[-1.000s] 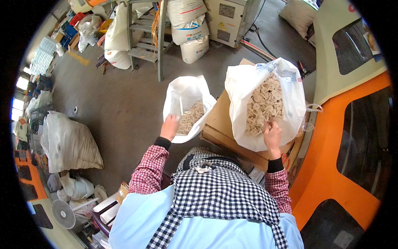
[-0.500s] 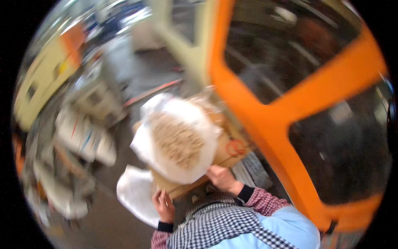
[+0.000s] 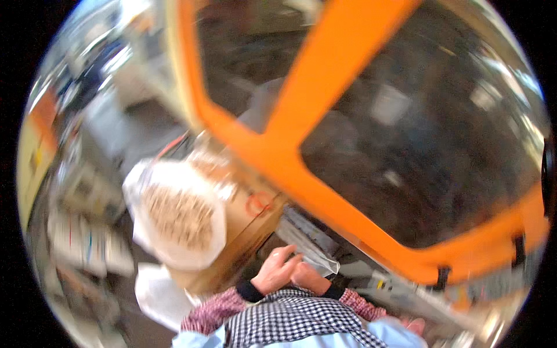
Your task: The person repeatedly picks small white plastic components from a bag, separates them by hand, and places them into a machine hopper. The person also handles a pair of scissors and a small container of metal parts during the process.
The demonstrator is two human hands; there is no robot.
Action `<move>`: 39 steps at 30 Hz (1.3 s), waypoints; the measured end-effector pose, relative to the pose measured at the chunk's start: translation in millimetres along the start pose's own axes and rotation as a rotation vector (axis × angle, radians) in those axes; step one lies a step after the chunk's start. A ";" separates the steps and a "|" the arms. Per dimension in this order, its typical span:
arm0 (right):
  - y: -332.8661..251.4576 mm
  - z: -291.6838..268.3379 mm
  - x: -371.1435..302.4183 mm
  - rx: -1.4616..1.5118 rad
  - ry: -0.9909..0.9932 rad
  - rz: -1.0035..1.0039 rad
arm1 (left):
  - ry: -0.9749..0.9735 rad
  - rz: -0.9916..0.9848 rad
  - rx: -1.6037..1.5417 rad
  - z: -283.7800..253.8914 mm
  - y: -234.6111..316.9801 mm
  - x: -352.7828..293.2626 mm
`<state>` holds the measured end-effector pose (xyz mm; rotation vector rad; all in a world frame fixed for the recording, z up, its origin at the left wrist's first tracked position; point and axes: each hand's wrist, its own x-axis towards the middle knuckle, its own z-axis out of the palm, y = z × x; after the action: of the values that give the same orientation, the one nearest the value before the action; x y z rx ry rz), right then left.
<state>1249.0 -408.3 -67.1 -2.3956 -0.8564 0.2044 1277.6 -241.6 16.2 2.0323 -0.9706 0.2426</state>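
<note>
My left hand [image 3: 275,271] and my right hand [image 3: 310,278] meet in front of my checked apron, fingers bent and closed together. A clear plastic bag [image 3: 319,256] spreads out just beyond them and seems pinched between the fingers; blur hides the exact grip. To their left, a white plastic bag [image 3: 216,246] lies open on a cardboard box [image 3: 246,235]. Inside it is a heap of small beige pieces [image 3: 180,217], too blurred to name. Neither hand touches the box.
A large orange machine frame [image 3: 272,151] with dark windows rises ahead and to the right. Another white bag [image 3: 159,293] hangs beside the box. White sacks [image 3: 87,243] and a beige machine [image 3: 90,188] stand at the left. Crumpled clear film [image 3: 212,168] covers the box's far end.
My hands have left the box's near edge and come together to its right, at a clear plastic bag. The view has swung right, so the box and its heap sit farther left.
</note>
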 end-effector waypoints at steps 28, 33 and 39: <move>-174.2 597.1 283.9 -0.510 -0.935 -0.598 | 0.954 -1.816 0.288 -28.4 -59.3 -466.0; -92.5 722.8 253.3 -0.474 -1.104 -0.248 | 1.189 -1.754 0.253 -61.4 -37.9 -468.1; 11.1 827.2 193.5 -0.473 -1.015 -0.250 | 1.154 -1.806 0.164 -72.0 -44.5 -460.4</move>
<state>1138.1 95.8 -742.0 -2.5050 -1.7904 1.3099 1008.6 80.9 -190.6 1.6578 1.5733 0.3598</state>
